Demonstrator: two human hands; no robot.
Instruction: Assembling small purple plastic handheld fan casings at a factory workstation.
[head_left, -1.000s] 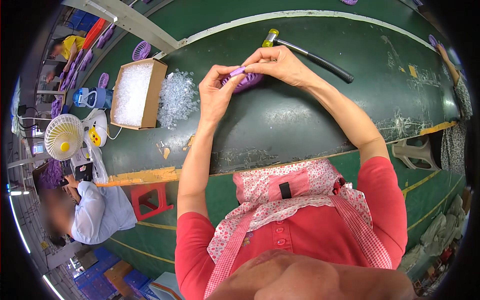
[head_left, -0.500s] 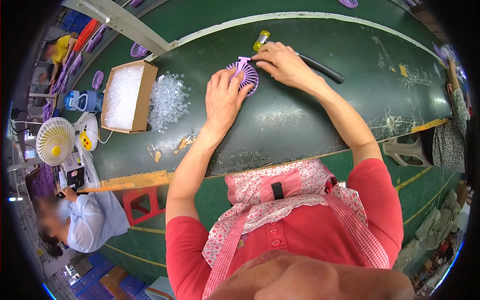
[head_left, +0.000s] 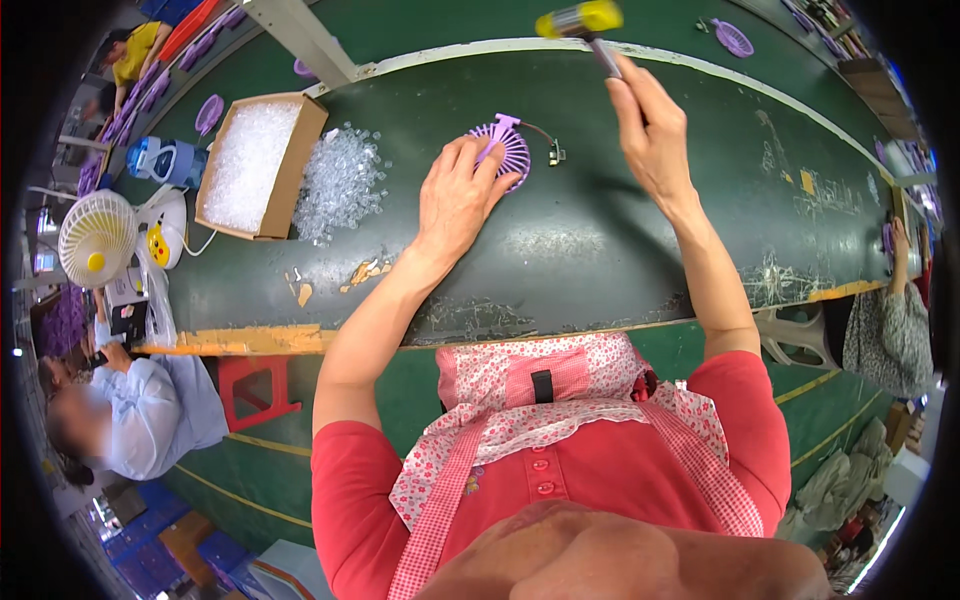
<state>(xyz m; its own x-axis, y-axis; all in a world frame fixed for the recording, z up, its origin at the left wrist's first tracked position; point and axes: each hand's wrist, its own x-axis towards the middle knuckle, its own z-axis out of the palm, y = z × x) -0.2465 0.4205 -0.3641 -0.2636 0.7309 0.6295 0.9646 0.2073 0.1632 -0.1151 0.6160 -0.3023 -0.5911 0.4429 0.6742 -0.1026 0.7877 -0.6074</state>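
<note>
Purple plastic forms the round fan grille [head_left: 510, 150], which lies flat on the dark green table [head_left: 620, 250] slightly left of the table's middle, with a short wire and a small metal part [head_left: 553, 152] trailing from its right side. The left hand [head_left: 458, 200] rests palm down with fingers spread, its fingertips pressing on the near edge of the grille; the hand is flat and does not close around anything. The right hand [head_left: 652, 135] is raised above the table to the right of the grille, fingers wrapped fully around the dark handle of a hammer [head_left: 588, 25], whose yellow head sits up near the table's far edge. Hammer and grille are apart, with bare table surface between them. Left of the grille lies a loose heap of clear plastic pieces [head_left: 340, 180], touching an open cardboard box [head_left: 300, 150] filled with more of the same. Beyond the table's left end stand a blue-and-white appliance [head_left: 165, 160] and a white desk fan [head_left: 95, 238]. A red stool [head_left: 255, 385] stands on the floor below the near table edge, beside a seated person in a light blue shirt [head_left: 150, 415]. Another purple grille [head_left: 735, 38] lies near the far edge, well right of the hammer.
</note>
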